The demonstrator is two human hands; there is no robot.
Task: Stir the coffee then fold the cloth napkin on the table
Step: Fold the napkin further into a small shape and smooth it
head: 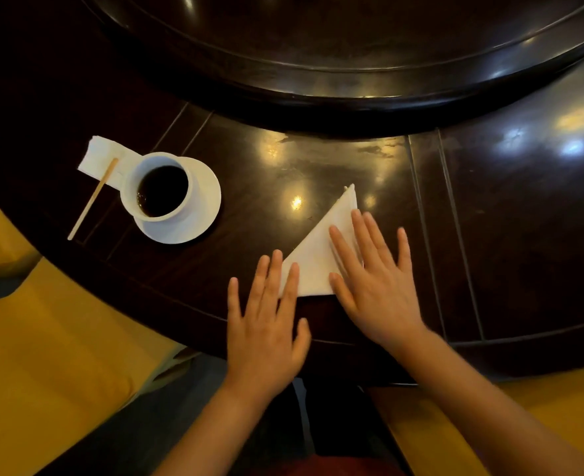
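Our left hand (266, 324) and right hand (376, 280) both flat with fingers spread, pressing the white cloth napkin (321, 255) folded into a triangle on the dark surface (489, 218), coffee cup (158, 190) on its saucer (201, 214) well to our left, wooden stirrer (93, 199) lying beyond it

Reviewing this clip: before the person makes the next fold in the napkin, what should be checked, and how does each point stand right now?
1. Stirring tool out of the cup: ok. The stirrer lies on the table, its far end on a paper napkin.
2. Cup clear of the folding area: ok. It sits on its saucer, apart from the cloth.
3. Napkin shape: ok. It is a flat triangle.
4. Both hands on the cloth: ok. The left hand presses the near left corner, the right hand the right side, fingers flat.
5. Edges aligned under the right hand: cannot tell, hidden.
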